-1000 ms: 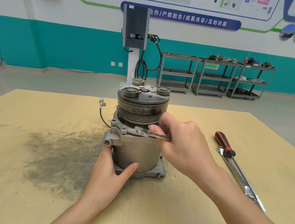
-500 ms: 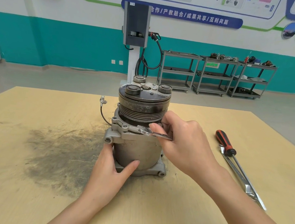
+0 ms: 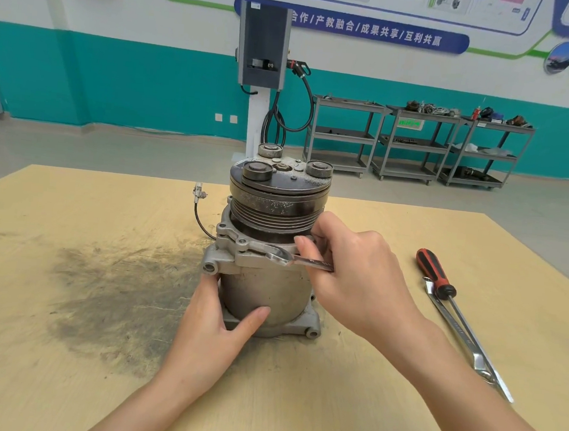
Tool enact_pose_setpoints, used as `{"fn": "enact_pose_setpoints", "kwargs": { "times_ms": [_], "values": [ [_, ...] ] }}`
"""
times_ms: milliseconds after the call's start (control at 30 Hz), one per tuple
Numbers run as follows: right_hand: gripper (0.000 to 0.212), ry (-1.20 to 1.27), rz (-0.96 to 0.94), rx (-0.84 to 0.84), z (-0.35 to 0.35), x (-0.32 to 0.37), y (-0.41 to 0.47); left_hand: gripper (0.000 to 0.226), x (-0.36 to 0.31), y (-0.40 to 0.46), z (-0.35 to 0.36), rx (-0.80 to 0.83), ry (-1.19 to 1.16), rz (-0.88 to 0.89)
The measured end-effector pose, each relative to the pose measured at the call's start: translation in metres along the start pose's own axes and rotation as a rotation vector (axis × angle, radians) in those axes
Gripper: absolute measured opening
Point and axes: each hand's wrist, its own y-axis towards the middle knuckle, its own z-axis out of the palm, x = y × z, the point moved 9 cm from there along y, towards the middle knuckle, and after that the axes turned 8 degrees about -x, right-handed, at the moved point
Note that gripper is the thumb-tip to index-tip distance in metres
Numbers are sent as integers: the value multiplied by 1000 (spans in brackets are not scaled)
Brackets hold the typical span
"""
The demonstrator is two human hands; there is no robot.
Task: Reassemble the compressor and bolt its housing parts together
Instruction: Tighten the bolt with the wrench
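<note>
The grey cast-metal compressor (image 3: 267,282) with its dark grooved pulley stands upright on the pale wooden table (image 3: 55,384), between the 2 hands. The left hand (image 3: 212,336) cups the lower body of the cylinder, thumb laid across its front. The right hand (image 3: 357,276) grips a small silver open-end wrench (image 3: 293,258), whose head sits at the upper housing flange, just left of the fingers. Right of that hand, well apart, a red-and-black-handled screwdriver (image 3: 437,280) lies across a long silver spanner (image 3: 465,337). A dark grimy smear (image 3: 115,286) lies left of the left hand.
</note>
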Motion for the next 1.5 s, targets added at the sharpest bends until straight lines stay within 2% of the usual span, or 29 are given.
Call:
{"fn": "enact_pose_setpoints", "kwargs": {
  "times_ms": [433, 700, 833, 1033, 1333, 1433, 1500],
  "values": [
    [22, 28, -4, 18, -2, 0, 2, 62, -1, 0, -1, -2, 7, 3],
    [49, -11, 34, -8, -5, 1, 3, 65, -1, 0, 0, -1, -19, -8],
    [46, 63, 58, 1, -5, -1, 5, 61, -1, 0, 1, 10, -20, -15],
    [26, -14, 0, 5, -2, 2, 4, 59, -1, -1, 0, 1, -32, -24],
    [51, -59, 31, -35, -5, -1, 4, 60, -2, -1, 0, 5, -9, -17],
    [50, -10, 51, -30, -6, -3, 5, 60, -3, 0, 0, 3, -6, -14],
    [43, 10, 48, -14, -4, -4, 5, 60, -3, 0, 0, 3, -2, -13]
  ]
}}
